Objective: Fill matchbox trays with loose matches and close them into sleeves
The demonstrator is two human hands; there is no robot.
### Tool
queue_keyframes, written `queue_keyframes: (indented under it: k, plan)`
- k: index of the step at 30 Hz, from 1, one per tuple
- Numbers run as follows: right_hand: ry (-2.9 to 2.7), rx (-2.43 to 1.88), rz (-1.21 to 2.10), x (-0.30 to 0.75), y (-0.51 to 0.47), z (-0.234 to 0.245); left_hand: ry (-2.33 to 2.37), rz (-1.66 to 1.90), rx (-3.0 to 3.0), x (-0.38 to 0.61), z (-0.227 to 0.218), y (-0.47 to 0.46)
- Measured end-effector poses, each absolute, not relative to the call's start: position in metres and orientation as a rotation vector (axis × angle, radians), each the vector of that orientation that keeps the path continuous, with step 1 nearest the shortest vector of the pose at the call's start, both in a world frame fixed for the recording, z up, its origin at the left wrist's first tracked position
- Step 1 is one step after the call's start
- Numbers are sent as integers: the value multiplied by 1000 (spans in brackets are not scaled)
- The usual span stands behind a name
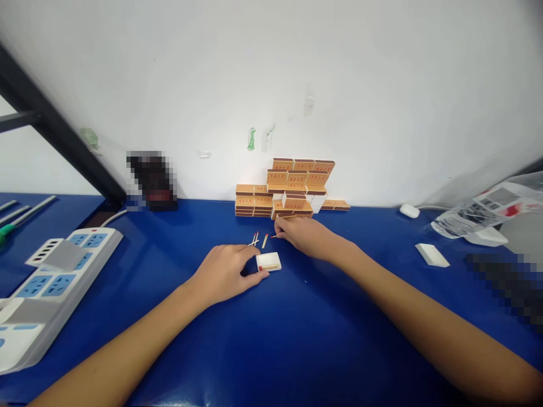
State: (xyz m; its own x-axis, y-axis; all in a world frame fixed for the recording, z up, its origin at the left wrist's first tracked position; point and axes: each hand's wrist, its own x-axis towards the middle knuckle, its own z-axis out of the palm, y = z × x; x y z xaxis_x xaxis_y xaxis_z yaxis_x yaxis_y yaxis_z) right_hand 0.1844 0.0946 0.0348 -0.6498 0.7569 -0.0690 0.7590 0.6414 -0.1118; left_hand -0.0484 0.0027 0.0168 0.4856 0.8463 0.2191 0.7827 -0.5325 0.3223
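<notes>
My left hand (224,271) grips the left end of a small white matchbox tray (272,258) between thumb and fingers. A red-tipped match or so lies along the near side inside the tray. My right hand (299,233) is closed in a pinch behind and right of the tray; a match (274,236) with a red head pokes out to the left from its fingertips. Several loose matches (264,241) lie on the blue table between the two hands. Just beyond my right hand stands a stack of orange matchboxes (298,179), its lower front partly hidden by the fingers.
A white power strip (68,282) lies at the left, near a blurred dark object (153,181) by the wall. To the right are a white earbud case (409,211), a white block (432,255) and a clear plastic bottle (479,209) on its side. A white wall (212,85) closes the back.
</notes>
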Motion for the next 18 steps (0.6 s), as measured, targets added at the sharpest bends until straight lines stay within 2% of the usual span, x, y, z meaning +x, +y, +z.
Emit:
queue_keyframes:
  k: [3,8,14,18]
  plan:
    - [2830,1310,-253,191,87,38,1412,534,2554,-48,16,3]
    - [2930,1278,-549,187,53,52,1392,551,2553,-49,16,4]
    - [2883,1231,-364,173,44,54,1370,554,2560,-50,16,5]
    - [2949,1258,-410,175,71,45,1347,526,2564,-51,17,7]
